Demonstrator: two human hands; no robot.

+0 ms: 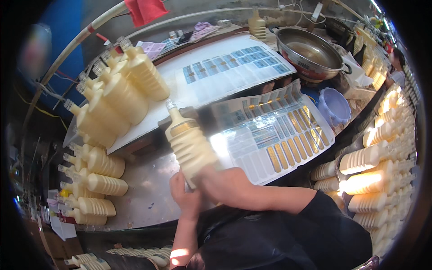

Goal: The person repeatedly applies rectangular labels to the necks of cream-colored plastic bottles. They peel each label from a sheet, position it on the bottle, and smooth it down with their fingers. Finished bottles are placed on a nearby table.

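A cream, ribbed bottle with a clear threaded neck leans up and to the left in front of me, with a gold band label on its shoulder. My left hand grips its lower left side near the base. Against its lower right side lies my right hand, smeared by motion, so its fingers do not show clearly. Just beyond, a sheet of blue and gold labels with some blank spaces lies on the table, its far edge curled up.
Grouped cream bottles stand on the white board at left; more bottles line the table's left edge. A second label sheet, metal pan and lavender basin lie farther back. Racked bottles fill the right.
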